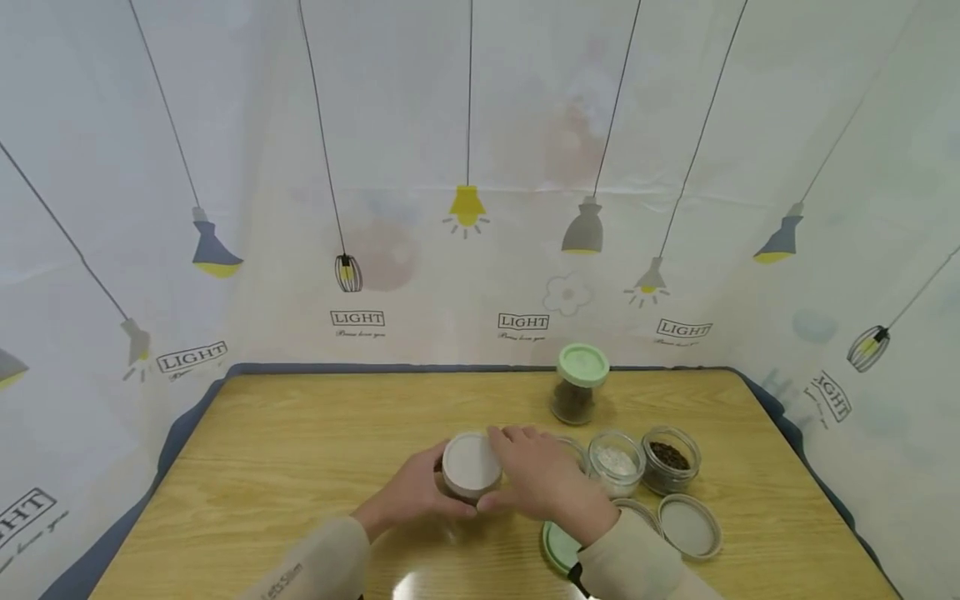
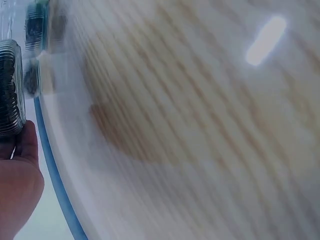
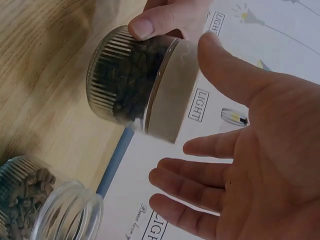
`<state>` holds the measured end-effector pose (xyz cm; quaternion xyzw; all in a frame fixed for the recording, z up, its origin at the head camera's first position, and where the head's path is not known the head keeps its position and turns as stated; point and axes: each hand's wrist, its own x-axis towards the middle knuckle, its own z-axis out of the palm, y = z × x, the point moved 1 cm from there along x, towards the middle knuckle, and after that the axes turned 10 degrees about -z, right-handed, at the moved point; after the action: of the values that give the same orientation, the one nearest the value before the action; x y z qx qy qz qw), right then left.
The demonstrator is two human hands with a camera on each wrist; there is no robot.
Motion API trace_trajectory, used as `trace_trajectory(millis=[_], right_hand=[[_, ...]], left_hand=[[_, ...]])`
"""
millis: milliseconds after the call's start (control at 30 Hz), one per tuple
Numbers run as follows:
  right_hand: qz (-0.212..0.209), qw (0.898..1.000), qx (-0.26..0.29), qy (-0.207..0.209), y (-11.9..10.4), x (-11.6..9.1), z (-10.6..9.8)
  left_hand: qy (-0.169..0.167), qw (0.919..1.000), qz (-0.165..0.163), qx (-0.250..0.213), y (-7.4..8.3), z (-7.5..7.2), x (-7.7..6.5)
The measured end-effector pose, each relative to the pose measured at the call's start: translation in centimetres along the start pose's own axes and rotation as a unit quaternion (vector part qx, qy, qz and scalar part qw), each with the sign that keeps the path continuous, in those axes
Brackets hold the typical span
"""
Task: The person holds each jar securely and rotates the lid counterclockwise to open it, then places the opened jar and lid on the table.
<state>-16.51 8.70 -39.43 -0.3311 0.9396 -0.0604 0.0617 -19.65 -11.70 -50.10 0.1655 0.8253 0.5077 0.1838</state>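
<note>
A ribbed glass jar point(image 3: 125, 80) of dark pieces, capped with a pale grey-beige lid point(image 1: 471, 463), is held off the table near its front middle. My left hand point(image 1: 416, 490) grips the jar's body from the left, its thumb pressed on the glass in the right wrist view. At the edge of the left wrist view, only part of the jar point(image 2: 9, 90) and some fingers show. My right hand point(image 1: 551, 482) is beside the lid, fingers spread and loosely extended. Its thumb tip is at the lid's edge; whether it touches cannot be told.
Right of my hands stand uncapped glass jars, one with white contents point(image 1: 617, 461) and one with dark pieces point(image 1: 670, 460); another is partly hidden. A green-lidded jar point(image 1: 577, 387) stands behind. A grey lid point(image 1: 690, 527) and a green lid point(image 1: 561, 550) lie on the wooden table point(image 1: 315, 425).
</note>
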Motion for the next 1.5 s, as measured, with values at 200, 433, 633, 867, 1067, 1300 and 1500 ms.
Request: trace_trajectory(millis=[200,433,633,867,1067,1300,1500], right_hand=[[0.017,1.0,-0.004,0.004,-0.9,0.5,0.7],[0.05,0.999,-0.002,0.007,-1.8,0.6,1.5],[0.075,0.997,-0.004,0.016,-2.3,1.0,2.2],[0.082,0.996,-0.037,0.029,-2.6,1.3,2.5],[0.079,0.996,-0.01,0.033,-2.2,1.5,2.9],[0.068,0.997,0.004,0.034,-1.7,1.5,3.1],[0.054,0.998,-0.002,0.043,-1.5,1.5,3.2]], left_hand=[[0.0,0.9997,-0.011,0.021,0.4,0.5,-0.3],[0.007,0.9987,0.006,0.049,0.8,1.1,-0.7],[0.022,0.9975,0.021,0.064,0.8,1.6,-0.7],[0.021,0.9985,-0.004,0.05,0.5,2.2,-0.6],[0.011,0.9994,-0.007,0.033,0.4,2.3,-0.8],[-0.022,0.9997,-0.014,0.002,0.7,2.2,-0.9],[-0.027,0.9996,-0.013,0.001,0.8,2.2,-0.9]])
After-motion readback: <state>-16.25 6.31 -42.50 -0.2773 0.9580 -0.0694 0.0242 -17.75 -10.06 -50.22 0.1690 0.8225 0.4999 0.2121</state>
